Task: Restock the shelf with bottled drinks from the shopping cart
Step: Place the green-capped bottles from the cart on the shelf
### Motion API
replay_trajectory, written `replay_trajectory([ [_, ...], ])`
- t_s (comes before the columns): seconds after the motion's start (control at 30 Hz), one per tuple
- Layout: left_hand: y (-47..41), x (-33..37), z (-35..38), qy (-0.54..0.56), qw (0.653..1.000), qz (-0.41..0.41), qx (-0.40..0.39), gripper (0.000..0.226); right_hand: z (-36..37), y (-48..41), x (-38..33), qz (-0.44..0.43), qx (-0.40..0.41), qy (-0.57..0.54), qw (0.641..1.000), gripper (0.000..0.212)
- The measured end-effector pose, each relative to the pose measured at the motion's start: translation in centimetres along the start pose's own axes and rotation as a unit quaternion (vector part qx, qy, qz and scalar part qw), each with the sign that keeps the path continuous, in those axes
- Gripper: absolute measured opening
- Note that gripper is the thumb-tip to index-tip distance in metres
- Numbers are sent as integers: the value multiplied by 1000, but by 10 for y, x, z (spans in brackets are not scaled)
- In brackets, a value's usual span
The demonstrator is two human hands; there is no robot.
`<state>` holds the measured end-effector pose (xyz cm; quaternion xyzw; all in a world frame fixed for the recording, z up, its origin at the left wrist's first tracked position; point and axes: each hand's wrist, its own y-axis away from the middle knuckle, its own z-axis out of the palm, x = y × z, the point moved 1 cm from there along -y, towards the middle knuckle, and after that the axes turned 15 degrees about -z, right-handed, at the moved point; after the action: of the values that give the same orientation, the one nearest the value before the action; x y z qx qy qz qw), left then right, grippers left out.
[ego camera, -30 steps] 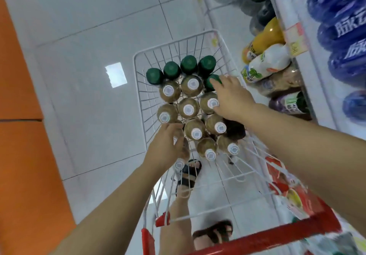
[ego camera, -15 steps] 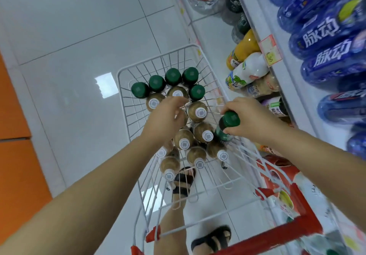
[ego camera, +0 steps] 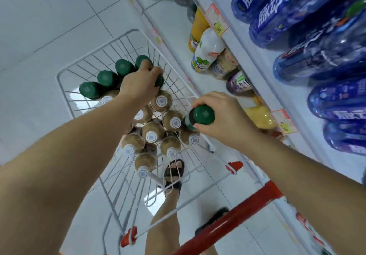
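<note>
Since half a second ago, the left hand has moved off the brown bottles to the cart's 12 o'clock end. Its fingers now curl over a second green-capped bottle. The right hand, clasping the green-capped bottle, has raised it over the rim at 3 o'clock. The shopping cart is thin white wire with a red tubular handle. The held bottle is dark and round, with a smooth green cap. The white shelf lies at 2 o'clock.
</note>
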<state>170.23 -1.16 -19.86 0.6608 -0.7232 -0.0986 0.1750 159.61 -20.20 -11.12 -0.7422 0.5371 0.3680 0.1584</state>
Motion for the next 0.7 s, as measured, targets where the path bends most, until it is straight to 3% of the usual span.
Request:
replay_trajectory([
  [0.13, 50, -1, -47, 107, 991, -6, 84, 50, -24, 30, -19, 7, 110, -20, 994, 41],
  [0.27, 117, 13, -113, 261, 950, -1, 170, 49, -67, 60, -59, 29, 194, -72, 978, 43],
  [0.37, 168, 39, -165, 382, 901, 42, 202, 44, -110, 90, -102, 8, 230, -65, 971, 47],
  [0.5, 236, 85, -233, 550, 803, 104, 206, 41, -172, 146, -164, -54, 296, -51, 952, 54],
  [0.7, 346, 160, -326, 610, 707, 248, 259, 37, -255, 263, -249, -141, 394, 7, 908, 49],
])
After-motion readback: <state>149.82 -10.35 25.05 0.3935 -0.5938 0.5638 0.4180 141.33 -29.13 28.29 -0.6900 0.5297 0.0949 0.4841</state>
